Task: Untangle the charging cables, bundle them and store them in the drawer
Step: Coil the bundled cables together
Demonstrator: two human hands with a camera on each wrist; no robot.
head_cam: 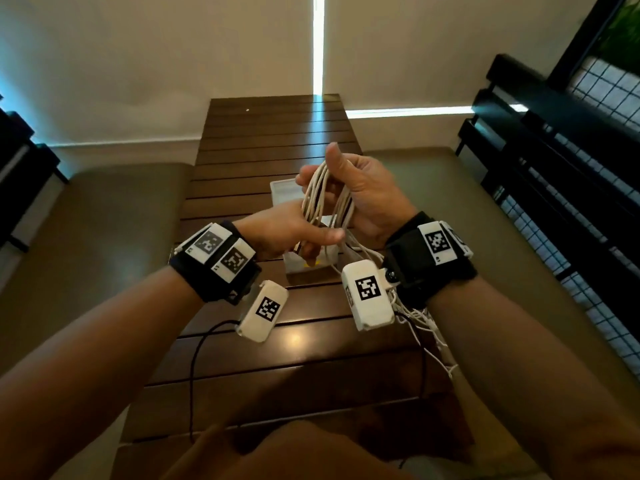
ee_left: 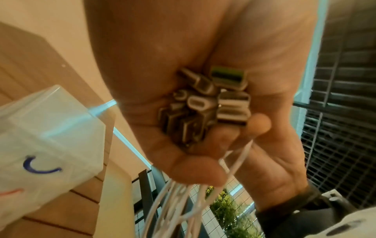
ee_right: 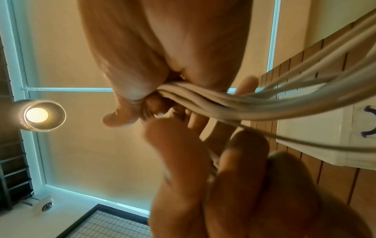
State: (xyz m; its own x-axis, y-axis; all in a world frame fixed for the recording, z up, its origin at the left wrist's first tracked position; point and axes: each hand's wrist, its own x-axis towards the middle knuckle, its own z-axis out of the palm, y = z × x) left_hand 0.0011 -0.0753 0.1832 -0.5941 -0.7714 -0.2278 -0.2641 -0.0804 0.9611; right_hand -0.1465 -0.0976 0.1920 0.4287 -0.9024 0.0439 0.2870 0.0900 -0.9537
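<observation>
Above the slatted table [head_cam: 242, 161], both hands are gathering the white cables [head_cam: 327, 199] into loops: right hand [head_cam: 363, 195] curling round the coil, left hand [head_cam: 287, 233] clutching the plugs [ee_left: 205, 106]. Binding and storing in the drawer unit [head_cam: 294, 195] seemingly remain.

One cable bundle [head_cam: 327, 199], two hands, one plastic drawer box [head_cam: 289, 192].

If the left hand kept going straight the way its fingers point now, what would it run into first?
Most likely the right hand. The left hand, holding the white cables and their plugs, points rightward at that palm, with the loops between them. Depth is unclear.
</observation>
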